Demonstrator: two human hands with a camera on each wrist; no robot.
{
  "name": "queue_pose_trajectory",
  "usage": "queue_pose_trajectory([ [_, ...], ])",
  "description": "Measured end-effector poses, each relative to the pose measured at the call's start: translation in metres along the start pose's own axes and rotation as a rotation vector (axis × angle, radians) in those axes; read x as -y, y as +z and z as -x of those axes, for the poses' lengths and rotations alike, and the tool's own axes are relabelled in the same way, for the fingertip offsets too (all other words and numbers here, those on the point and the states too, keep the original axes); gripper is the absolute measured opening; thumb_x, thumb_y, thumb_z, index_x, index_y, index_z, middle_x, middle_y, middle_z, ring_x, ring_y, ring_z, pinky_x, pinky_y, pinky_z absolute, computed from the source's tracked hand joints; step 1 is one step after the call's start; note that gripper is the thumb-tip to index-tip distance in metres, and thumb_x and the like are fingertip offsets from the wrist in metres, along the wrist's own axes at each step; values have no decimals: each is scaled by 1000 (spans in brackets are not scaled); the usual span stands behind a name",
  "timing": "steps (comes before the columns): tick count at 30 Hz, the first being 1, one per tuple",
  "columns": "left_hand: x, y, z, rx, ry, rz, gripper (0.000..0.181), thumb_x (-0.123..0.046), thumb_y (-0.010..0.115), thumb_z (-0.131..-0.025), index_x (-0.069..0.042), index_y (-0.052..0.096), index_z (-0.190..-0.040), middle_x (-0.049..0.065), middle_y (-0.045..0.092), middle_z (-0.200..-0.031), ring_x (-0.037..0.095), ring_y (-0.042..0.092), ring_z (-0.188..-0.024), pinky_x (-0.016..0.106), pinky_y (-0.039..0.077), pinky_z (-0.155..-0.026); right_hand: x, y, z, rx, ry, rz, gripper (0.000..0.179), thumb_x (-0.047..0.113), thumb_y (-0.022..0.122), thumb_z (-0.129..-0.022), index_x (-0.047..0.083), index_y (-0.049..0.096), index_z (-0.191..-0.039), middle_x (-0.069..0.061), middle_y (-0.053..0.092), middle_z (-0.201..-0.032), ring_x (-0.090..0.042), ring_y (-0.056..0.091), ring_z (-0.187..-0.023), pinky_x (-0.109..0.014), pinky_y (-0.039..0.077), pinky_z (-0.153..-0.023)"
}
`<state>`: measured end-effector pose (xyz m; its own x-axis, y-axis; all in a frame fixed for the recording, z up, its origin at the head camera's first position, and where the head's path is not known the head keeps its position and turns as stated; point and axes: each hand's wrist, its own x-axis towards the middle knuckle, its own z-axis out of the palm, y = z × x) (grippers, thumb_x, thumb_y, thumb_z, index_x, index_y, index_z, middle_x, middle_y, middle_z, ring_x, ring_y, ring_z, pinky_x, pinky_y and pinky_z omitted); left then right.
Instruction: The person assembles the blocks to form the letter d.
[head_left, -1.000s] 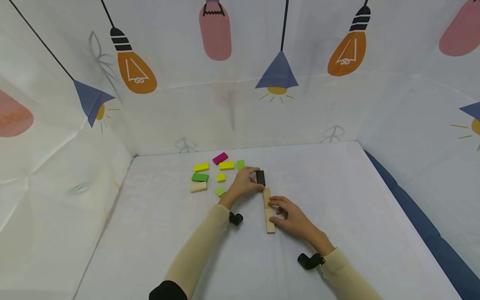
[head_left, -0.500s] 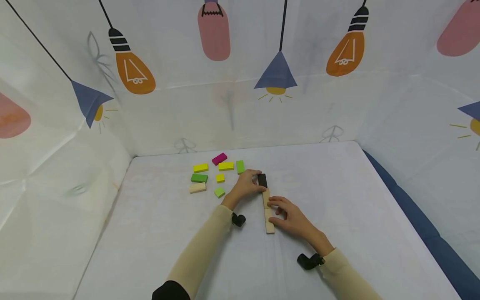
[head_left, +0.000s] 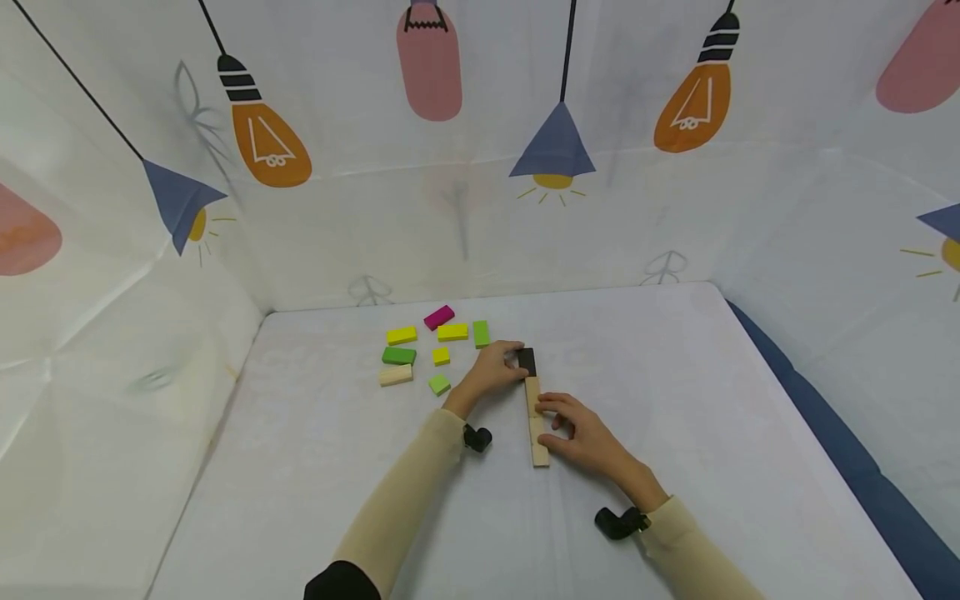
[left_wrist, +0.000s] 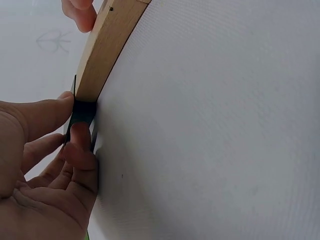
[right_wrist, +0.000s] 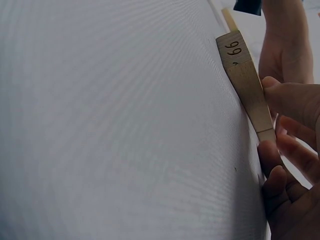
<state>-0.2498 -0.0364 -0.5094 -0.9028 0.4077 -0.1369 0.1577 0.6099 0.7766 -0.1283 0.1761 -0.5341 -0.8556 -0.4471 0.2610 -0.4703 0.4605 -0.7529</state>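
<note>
Two light wooden blocks (head_left: 538,442) lie end to end in a row running away from me in the head view, with a dark, nearly black block (head_left: 528,362) at the far end. My left hand (head_left: 491,372) pinches that dark block between thumb and fingers; in the left wrist view its near face meets the wooden block (left_wrist: 107,55). Along the row's right side, my right hand (head_left: 581,433) rests its thumb and curved fingertips against the wood. The near end of the wooden block (right_wrist: 235,47) carries dark printed digits in the right wrist view.
Left of the row, loose blocks lie on the white table (head_left: 285,483): a magenta block (head_left: 439,317), a dark green block (head_left: 399,356), a light wooden block (head_left: 396,376), and several yellow and light green ones. A white printed cloth (head_left: 480,225) hangs behind the table.
My left hand has shifted slightly right and nearer with the dark block, bringing it into line with the wooden row. The right hand has stayed in place.
</note>
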Motion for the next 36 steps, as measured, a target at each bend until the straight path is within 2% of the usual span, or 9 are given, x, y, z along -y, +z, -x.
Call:
queue_pose_trajectory([
  [4,-1,1,0,9,-3,3,54,-19,75,-95,-5,58,-144,16,57,-148,28,57,-129,45,48,-109,0,0,0,0,3,-6,48,12,83,-86,2,66,-130,-17,60,-141,-18,62,-89,-23,50,-69],
  [7,-1,2,-1,13,-2,-7,54,-20,74,-95,-6,58,-145,16,57,-148,28,54,-135,45,45,-113,1,0,1,-1,6,-7,48,12,83,-86,2,66,-130,-16,60,-141,-18,61,-89,-23,50,-69],
  [23,-4,2,0,23,6,-6,54,-19,73,-96,-5,57,-145,17,55,-149,31,49,-142,48,39,-118,1,0,1,-5,-1,-7,48,13,83,-87,1,66,-130,-17,59,-141,-18,62,-89,-23,50,-69],
  [36,-4,3,0,19,6,-15,54,-20,74,-96,-5,57,-145,17,56,-148,30,53,-136,47,44,-113,3,-1,1,-7,-8,-13,47,11,83,-86,-1,66,-129,-19,59,-141,-20,62,-89,-24,50,-69],
])
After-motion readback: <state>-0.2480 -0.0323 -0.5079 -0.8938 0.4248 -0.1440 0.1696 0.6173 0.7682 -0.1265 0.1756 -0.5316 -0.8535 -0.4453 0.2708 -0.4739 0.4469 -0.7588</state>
